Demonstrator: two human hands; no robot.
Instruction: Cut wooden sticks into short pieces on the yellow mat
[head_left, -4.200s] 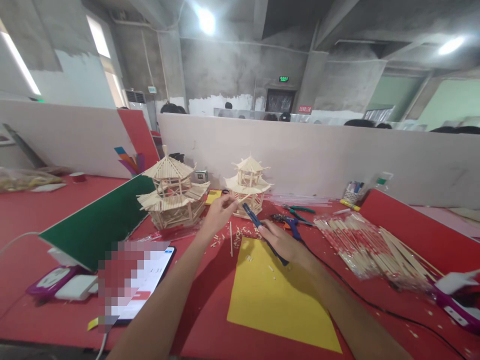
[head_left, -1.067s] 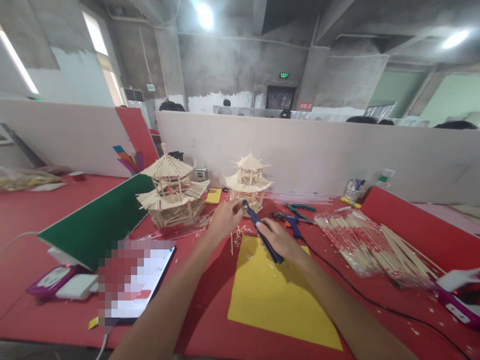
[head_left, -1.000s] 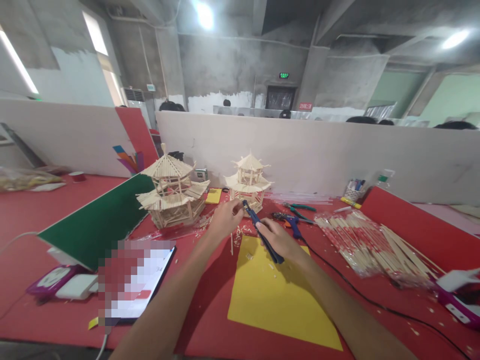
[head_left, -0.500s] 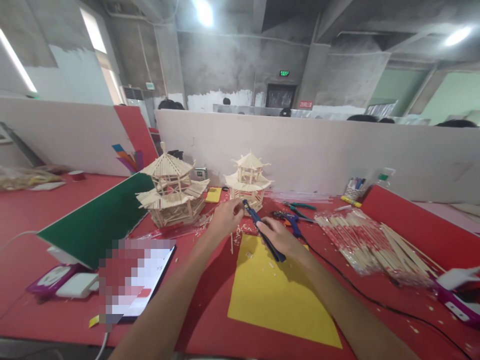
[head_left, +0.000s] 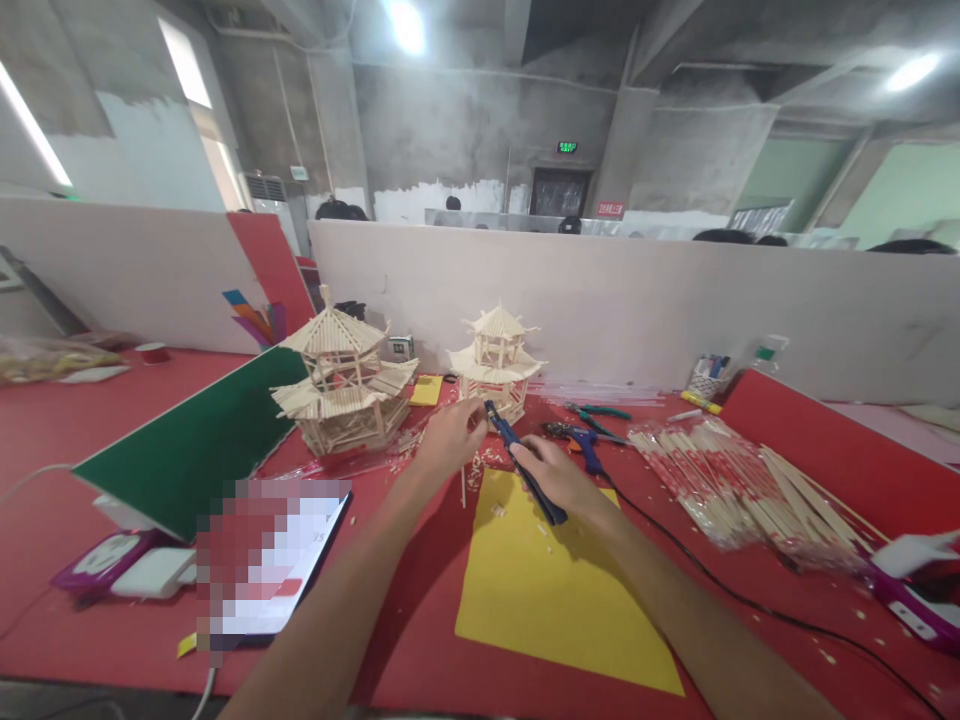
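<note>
My right hand (head_left: 561,478) grips blue-handled cutters (head_left: 525,466), whose jaws point up and left to my left fingertips. My left hand (head_left: 448,438) is pinched closed on a thin wooden stick piece at the jaws; the piece is too small to see clearly. Both hands hover above the red table just behind a yellow paper sheet (head_left: 555,590). Right behind them stands a small wooden stick pavilion (head_left: 497,363). A larger stick pavilion (head_left: 342,380) stands to its left. Short wood offcuts (head_left: 480,465) lie under my hands.
A pile of wrapped wooden sticks (head_left: 739,480) lies at right, with green pliers (head_left: 600,412) and a blue glue gun (head_left: 581,440) behind my right hand. A green board (head_left: 187,440), a phone (head_left: 274,560) and a charger (head_left: 120,560) sit at left. A black cable (head_left: 750,605) crosses right.
My left hand came down from a raised position with the stick to the cutter jaws. Over the last second both hands have stayed almost still.
</note>
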